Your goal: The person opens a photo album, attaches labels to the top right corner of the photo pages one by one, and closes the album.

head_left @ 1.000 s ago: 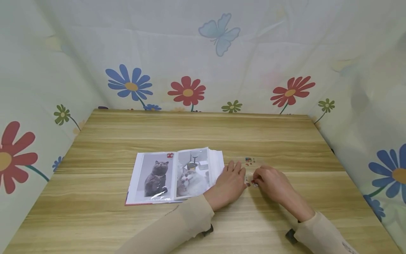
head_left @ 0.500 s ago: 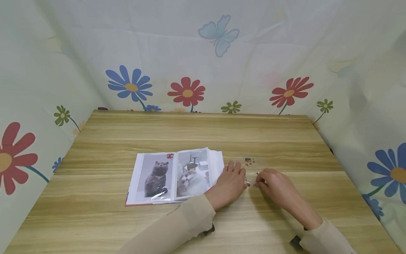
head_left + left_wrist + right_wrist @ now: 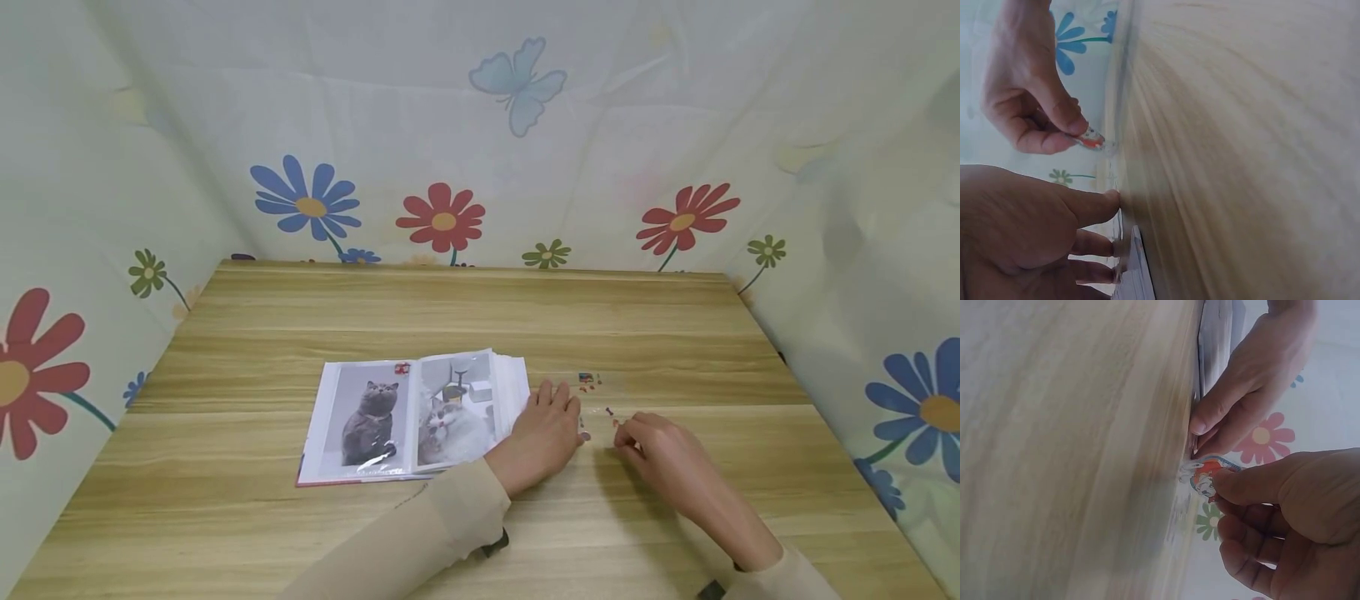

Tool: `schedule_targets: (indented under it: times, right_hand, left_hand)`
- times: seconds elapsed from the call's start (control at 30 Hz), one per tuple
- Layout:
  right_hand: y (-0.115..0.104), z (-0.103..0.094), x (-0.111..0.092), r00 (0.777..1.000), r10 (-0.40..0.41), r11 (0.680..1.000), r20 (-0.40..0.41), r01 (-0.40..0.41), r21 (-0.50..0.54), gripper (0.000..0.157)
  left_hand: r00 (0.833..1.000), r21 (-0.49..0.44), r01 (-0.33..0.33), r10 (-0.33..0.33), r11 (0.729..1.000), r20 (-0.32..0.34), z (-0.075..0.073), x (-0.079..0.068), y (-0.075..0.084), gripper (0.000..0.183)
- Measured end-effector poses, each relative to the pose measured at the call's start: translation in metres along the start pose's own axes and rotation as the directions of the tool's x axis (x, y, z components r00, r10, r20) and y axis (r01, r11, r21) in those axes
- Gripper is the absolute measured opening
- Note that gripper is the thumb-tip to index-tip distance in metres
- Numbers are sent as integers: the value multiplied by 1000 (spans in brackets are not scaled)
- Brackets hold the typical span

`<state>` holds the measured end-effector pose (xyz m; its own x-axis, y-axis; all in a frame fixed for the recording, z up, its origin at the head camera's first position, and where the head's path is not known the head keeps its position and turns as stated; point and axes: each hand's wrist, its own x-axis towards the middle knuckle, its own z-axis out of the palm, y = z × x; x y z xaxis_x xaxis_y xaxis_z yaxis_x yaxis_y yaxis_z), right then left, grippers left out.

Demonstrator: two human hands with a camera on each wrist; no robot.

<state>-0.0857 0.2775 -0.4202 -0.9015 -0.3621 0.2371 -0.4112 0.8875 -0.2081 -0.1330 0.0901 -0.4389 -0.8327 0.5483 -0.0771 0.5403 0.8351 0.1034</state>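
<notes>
On the table lies a clear sticker sheet (image 3: pixel 586 380) dotted with small coloured stickers. My left hand (image 3: pixel 542 437) rests with its fingers extended over the sheet's left part, beside the album. Between thumb and forefinger my right hand (image 3: pixel 663 458) pinches a small red, white and blue sticker (image 3: pixel 1205 477). In the right wrist view this sticker is lifted at a tilt, its lower end close to the sheet; whether it still touches the sheet I cannot tell. The left wrist view also shows the pinched sticker (image 3: pixel 1091 140) above my left thumb.
Left of my hands an open photo album (image 3: pixel 317 442) lies on the wood-grain table (image 3: pixel 480 308). It shows a grey cat photo (image 3: pixel 367 421) with a small red sticker (image 3: pixel 402 368) at its corner, and another cat photo (image 3: pixel 453 437). A flowered curtain (image 3: pixel 600 167) surrounds the table.
My right hand has drawn back slightly to the right and towards me, pinching the sticker. My left hand stays in place on the sheet.
</notes>
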Motion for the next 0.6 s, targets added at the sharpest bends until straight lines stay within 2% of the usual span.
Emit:
schedule_targets:
  times: [0.17, 0.37, 0.6]
  right_hand:
    - [-2, -4, -5, 1000, 15, 1000, -2, -15, 15, 18]
    - [-5, -9, -10, 1000, -4, 996, -24, 6, 90, 17]
    - [-7, -15, -10, 999, 35, 987, 16, -37, 157, 17]
  left_hand:
    - [1000, 5, 1, 0, 1000, -21, 1, 2, 0, 56]
    - [1000, 16, 14, -13, 1000, -24, 3, 4, 0, 57]
    - [1000, 11, 16, -16, 1000, -16, 5, 5, 0, 61]
